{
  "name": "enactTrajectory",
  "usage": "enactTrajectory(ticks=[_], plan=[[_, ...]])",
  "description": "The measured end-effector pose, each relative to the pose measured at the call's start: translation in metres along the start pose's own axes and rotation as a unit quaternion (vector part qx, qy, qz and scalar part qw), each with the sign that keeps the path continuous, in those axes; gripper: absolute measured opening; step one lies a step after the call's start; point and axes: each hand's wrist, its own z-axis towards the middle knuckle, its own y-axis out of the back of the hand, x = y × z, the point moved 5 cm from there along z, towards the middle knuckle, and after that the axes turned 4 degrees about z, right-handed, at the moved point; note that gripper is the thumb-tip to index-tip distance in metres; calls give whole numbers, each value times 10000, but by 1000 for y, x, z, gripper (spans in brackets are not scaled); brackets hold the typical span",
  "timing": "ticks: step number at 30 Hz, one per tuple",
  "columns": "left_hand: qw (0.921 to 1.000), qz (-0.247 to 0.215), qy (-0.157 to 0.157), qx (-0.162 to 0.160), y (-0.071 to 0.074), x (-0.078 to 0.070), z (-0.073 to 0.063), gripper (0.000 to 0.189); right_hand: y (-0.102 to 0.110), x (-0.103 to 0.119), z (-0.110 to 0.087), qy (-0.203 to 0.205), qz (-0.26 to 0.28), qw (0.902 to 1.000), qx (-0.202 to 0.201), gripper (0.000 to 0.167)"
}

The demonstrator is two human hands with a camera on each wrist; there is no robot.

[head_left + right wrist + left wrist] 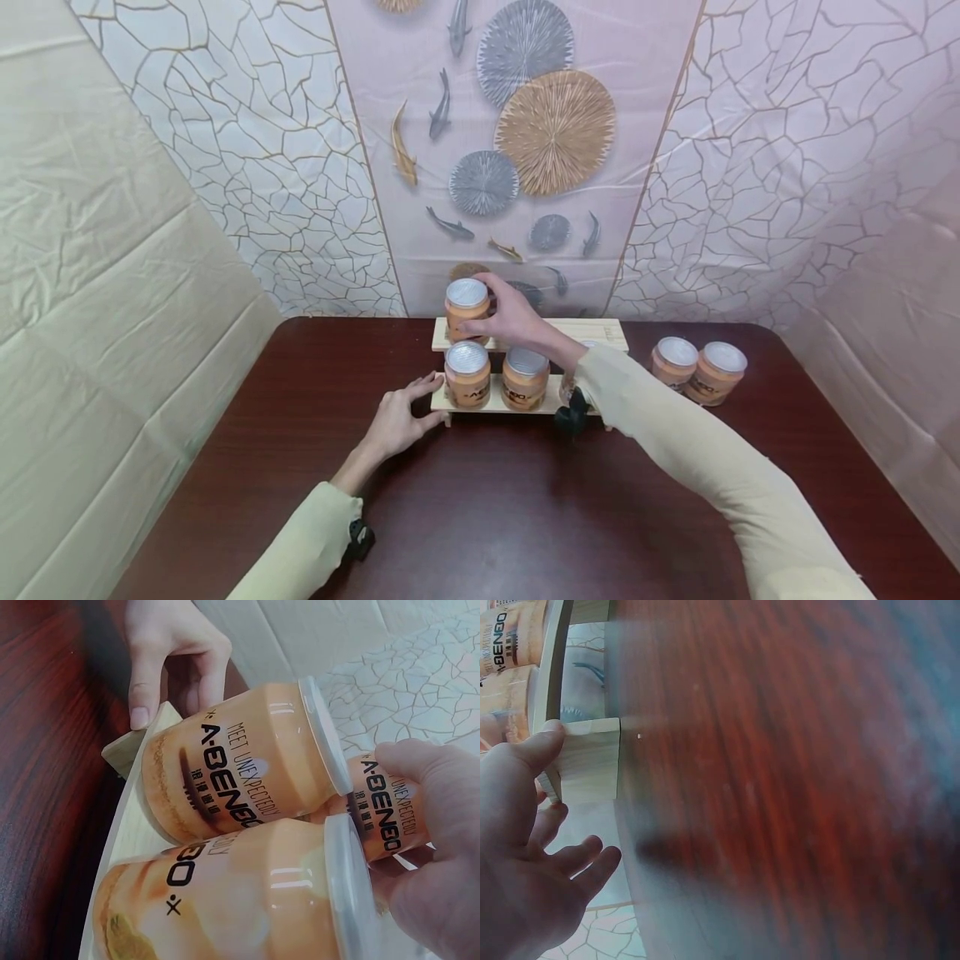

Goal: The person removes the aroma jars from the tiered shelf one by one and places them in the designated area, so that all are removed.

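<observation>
My right hand [517,319] grips an orange-labelled jar [466,321] with a silvery lid, at the left end of the upper board of a two-step wooden stand [585,332]. The thumb and fingers lie on either side of this jar in the right wrist view. My left hand [396,423] pinches the left end of the lower board [553,697], thumb on one face and fingers on the other. Similar jars stand upright on that lower step: one at the left [467,385], one beside it [525,387], and another [567,388] mostly hidden behind my right sleeve.
Two more jars [675,367] [720,375] stand side by side on the dark red-brown table [487,508], right of the stand. A patterned cloth wall [300,167] rises behind the table's back edge. Plain cloth hangs at both sides.
</observation>
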Motion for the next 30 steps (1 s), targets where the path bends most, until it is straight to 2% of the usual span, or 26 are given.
enactTrajectory(ticks=[11,23,30], plan=[[10000,44,-17,-25,0,1,0,57,1,-1,2,-169,-173,9997,-33,74],[9999,89,0,-47,0,2,1,56,12,2,4,-78,256,9995,-139,70],[10000,56,-2,-74,1,0,0,57,18,1,2,-193,386,9990,-122,72]])
